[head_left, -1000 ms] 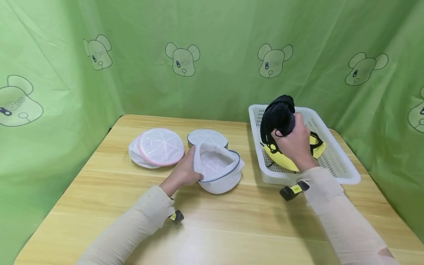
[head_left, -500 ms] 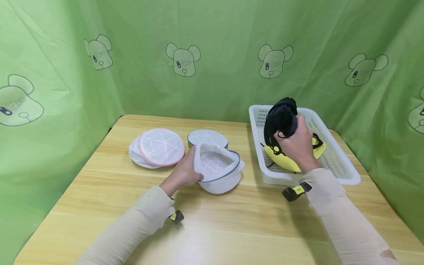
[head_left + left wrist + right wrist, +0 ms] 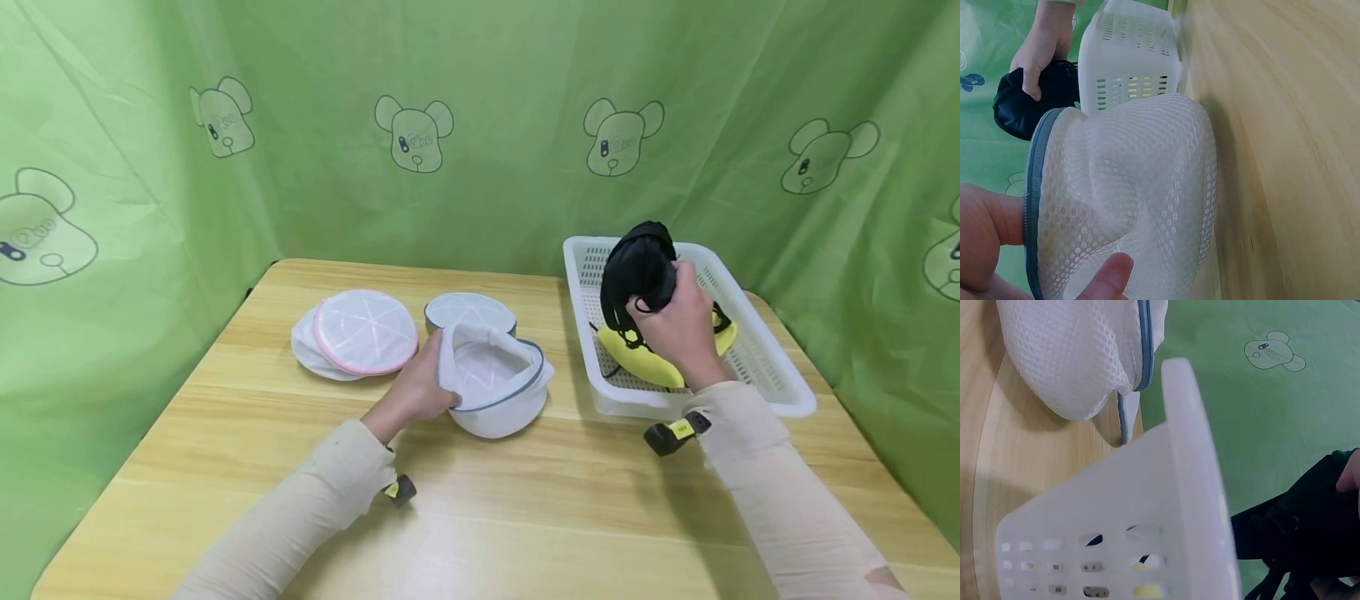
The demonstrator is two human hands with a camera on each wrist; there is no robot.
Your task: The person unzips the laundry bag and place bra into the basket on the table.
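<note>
My left hand point(image 3: 416, 387) grips the rim of a white mesh laundry bag point(image 3: 498, 422), which stands on the table with its top gaping and a blue-grey zip around it. In the left wrist view, the thumb and fingers lie on either side of the bag's mesh wall point(image 3: 1135, 169). My right hand point(image 3: 681, 321) holds a bunched black bra point(image 3: 633, 271), its thin straps hanging, raised over the white basket point(image 3: 787, 379). Beneath it in the basket lies a yellow bra point(image 3: 637, 362) with black straps, partly hidden by the hand and wrist.
Behind the held bag sits another round mesh bag point(image 3: 471, 310) with dark trim. To the left, a pink-trimmed mesh bag point(image 3: 366, 332) overlaps another white one point(image 3: 306, 348). A green curtain point(image 3: 510, 208) hangs behind the wooden table point(image 3: 517, 517).
The right hand and black bra have shifted slightly to the right and a little lower over the basket. The left hand and mesh bag keep their place.
</note>
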